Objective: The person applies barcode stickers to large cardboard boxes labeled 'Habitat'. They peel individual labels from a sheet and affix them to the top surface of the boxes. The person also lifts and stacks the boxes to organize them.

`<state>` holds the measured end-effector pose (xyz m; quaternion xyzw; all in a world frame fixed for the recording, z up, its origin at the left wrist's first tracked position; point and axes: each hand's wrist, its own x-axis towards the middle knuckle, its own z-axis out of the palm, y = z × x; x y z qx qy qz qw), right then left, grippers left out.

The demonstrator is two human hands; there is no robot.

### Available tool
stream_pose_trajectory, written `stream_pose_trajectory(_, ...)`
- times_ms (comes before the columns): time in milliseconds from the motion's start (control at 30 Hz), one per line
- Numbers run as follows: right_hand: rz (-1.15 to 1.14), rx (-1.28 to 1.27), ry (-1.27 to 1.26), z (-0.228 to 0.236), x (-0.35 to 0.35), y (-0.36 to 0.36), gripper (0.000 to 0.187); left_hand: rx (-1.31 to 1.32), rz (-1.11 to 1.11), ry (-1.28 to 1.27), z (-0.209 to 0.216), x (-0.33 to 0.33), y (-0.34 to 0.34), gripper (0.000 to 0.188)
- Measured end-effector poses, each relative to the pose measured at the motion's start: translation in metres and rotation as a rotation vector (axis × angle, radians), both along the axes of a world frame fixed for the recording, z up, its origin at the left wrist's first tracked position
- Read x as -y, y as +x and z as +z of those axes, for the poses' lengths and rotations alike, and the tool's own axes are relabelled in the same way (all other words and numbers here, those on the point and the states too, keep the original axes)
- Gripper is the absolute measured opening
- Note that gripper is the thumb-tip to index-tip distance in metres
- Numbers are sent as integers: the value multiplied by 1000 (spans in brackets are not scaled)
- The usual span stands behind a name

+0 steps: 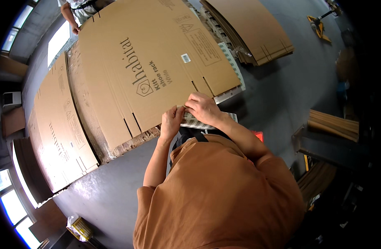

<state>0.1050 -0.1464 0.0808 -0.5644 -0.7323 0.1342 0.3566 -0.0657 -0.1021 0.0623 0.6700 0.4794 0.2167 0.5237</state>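
Note:
A large flat brown carton (103, 79) with dark print lies in front of me, slots cut into its near edge. A small white barcode label (185, 58) is stuck on it. At that near edge my left hand (172, 121) is closed on a white sheet of labels (193, 121), marked with rows of small dark prints. My right hand (203, 108) is closed too, its fingertips pinched together close to the left hand's, above the sheet. Whatever lies between the right fingertips is too small to make out.
Another printed flat carton (60, 133) lies on a stack at left. More flat cardboard (257, 29) is stacked at far right. Across the carton, another person's hand (75, 30) is at its far left edge. A yellow pallet jack (319, 29) stands at upper right.

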Motion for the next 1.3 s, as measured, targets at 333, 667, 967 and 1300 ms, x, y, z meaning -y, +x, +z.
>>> stream_pose_trajectory(333,-45,10,-165,-7,-5,-5,11,-85,133,-46,-10,8,-13,42)
stream_pose_trajectory(667,-215,-515,-662,-24,-23,9,17,-268,200,25,-51,0,-24,36)
stream_pose_trajectory(967,-377,-747,-800,-125,-63,13,20,-185,-159,413,-67,12,1,16)
stream_pose_trajectory(1300,-459,-434,-800,-136,-73,1,23,-280,-217,608,-106,-7,3,18)
